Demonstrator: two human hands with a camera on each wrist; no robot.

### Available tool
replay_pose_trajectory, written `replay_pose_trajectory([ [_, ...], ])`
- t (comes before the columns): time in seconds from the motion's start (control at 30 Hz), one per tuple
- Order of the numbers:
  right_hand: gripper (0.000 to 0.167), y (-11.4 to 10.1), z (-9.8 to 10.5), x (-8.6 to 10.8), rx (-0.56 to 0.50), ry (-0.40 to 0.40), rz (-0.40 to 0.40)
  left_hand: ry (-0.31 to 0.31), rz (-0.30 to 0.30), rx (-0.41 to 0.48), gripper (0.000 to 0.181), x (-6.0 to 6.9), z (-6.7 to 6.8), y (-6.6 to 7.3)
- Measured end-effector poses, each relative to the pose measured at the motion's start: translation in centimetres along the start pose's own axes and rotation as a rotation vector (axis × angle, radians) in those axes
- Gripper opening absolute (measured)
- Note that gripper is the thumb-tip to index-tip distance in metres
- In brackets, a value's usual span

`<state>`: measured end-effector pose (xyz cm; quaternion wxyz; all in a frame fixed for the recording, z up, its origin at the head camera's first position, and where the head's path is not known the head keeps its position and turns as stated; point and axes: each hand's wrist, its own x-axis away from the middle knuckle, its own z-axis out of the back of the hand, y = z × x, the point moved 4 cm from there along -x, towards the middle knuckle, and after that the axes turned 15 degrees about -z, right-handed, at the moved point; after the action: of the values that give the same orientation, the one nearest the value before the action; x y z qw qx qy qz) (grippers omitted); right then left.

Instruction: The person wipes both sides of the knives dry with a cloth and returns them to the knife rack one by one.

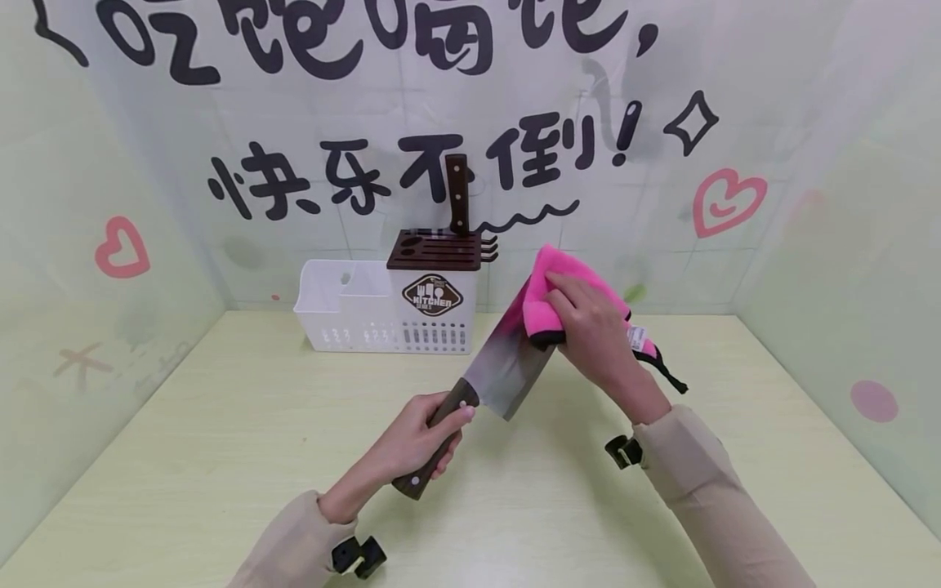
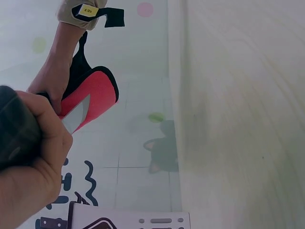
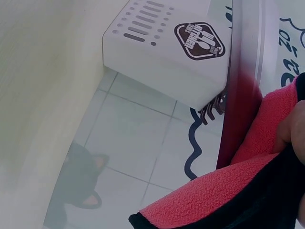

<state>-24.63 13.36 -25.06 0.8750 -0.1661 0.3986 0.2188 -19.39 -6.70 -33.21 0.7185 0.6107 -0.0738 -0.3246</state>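
My left hand (image 1: 421, 441) grips the dark wooden handle (image 1: 434, 445) of a cleaver, holding it tilted above the table. Its broad steel blade (image 1: 507, 363) points up and to the right. With my right hand (image 1: 591, 327) I hold a pink cloth (image 1: 569, 265) with black edging, folded over the far end of the blade. The cloth hides that end. In the right wrist view the cloth (image 3: 214, 191) lies against the blade (image 3: 243, 81), which mirrors its pink. Seen from the left wrist, the left fingers (image 2: 50, 129) wrap the handle.
A white perforated utensil holder (image 1: 382, 327) stands at the back of the table (image 1: 294, 457). Its brown slotted top (image 1: 434, 251) carries another knife, whose riveted handle (image 1: 457, 196) points up. Walls with lettering and hearts enclose the table at the back and sides.
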Motion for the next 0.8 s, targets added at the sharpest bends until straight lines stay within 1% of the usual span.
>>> replay_pose_trajectory([
  [0.13, 0.032, -0.4, 0.0, 0.1, 0.015, 0.029, 0.033, 0.003, 0.001, 0.004, 0.032, 0.0, 0.0, 0.0],
  [0.43, 0.028, -1.5, -0.3, 0.7, 0.032, 0.031, 0.067, 0.004, 0.007, 0.014, 0.032, 0.0, 0.0, 0.0],
  [0.57, 0.031, -2.0, -0.4, 1.1, 0.036, 0.033, 0.082, 0.008, 0.015, 0.011, 0.033, 0.0, 0.1, 0.0],
  [0.67, 0.034, -2.2, -0.5, 1.4, 0.045, 0.038, 0.084, 0.006, 0.017, 0.012, 0.033, 0.0, 0.1, 0.0],
  [0.8, 0.034, -2.2, -0.4, 1.5, 0.042, 0.045, 0.066, 0.003, 0.009, 0.018, 0.032, 0.1, 0.0, 0.0],
])
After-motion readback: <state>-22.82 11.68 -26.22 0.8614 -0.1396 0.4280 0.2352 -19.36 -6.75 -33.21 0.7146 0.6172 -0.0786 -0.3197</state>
